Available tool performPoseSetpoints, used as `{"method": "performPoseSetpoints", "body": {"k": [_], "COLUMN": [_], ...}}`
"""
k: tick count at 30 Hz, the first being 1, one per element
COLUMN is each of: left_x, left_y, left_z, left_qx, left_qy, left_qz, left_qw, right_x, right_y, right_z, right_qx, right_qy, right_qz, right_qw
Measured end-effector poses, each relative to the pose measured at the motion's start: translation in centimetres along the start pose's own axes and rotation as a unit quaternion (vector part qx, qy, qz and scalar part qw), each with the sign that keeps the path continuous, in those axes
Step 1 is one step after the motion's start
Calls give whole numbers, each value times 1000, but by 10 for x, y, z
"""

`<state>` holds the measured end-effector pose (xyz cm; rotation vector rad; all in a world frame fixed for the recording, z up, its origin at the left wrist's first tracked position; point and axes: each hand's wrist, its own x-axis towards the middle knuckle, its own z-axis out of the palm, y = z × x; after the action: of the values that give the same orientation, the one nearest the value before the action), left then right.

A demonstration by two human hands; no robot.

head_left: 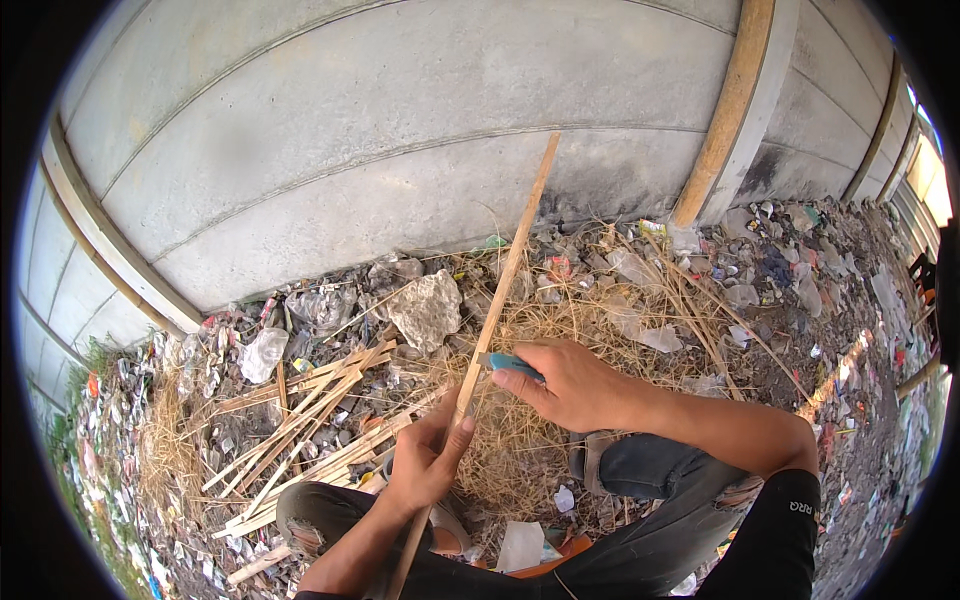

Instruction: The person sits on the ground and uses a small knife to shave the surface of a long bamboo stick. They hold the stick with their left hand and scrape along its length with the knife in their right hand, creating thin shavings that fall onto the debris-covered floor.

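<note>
On my feed, one long wooden strip (510,268) stands between the person's knees, its long axis slanting away and rightward, upper end pointing at the wall (450,100). I see the left hand (422,465) clamped around its lower part and the right hand (570,383) closed on one blue-handled blade (517,367) at its edge. The outdoor ground is littered with straw and plastic; I count one large rock (424,310) beside a pile of strips (310,425) too tangled to count.
</note>
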<state>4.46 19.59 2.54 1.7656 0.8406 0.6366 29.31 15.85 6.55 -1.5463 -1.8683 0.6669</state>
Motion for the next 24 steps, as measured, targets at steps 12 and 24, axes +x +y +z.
{"method": "performPoseSetpoints", "body": {"k": [12,24], "left_x": [-5,-72], "left_y": [-20,-25], "left_z": [-3,-11], "left_qx": [-113,-177], "left_qy": [-14,-158], "left_qz": [-70,-51], "left_qw": [991,970], "right_x": [8,-86], "right_y": [7,161], "right_z": [4,-213], "right_qx": [-75,350], "right_qy": [-56,494], "right_qz": [41,266], "right_qw": [995,751]}}
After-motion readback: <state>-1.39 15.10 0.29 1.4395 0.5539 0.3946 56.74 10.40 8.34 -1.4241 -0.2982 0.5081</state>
